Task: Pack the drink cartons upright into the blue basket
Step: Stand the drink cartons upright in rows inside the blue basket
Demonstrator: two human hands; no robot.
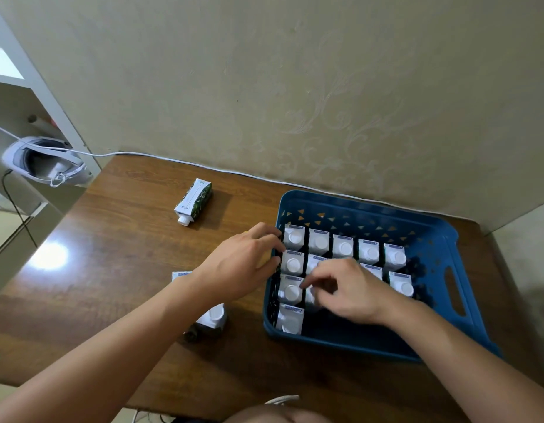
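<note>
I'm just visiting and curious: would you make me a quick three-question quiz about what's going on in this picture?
1. True or false: the carton lying on its side far out on the table is inside the blue basket.
2. Which side of the basket is already filled with upright cartons? A) the side toward the handle hole B) the side toward the left hand
3. Fill in: the right hand is reaching down among the cartons ____ the basket.

Key: 1 false; 2 B; 3 inside.
</note>
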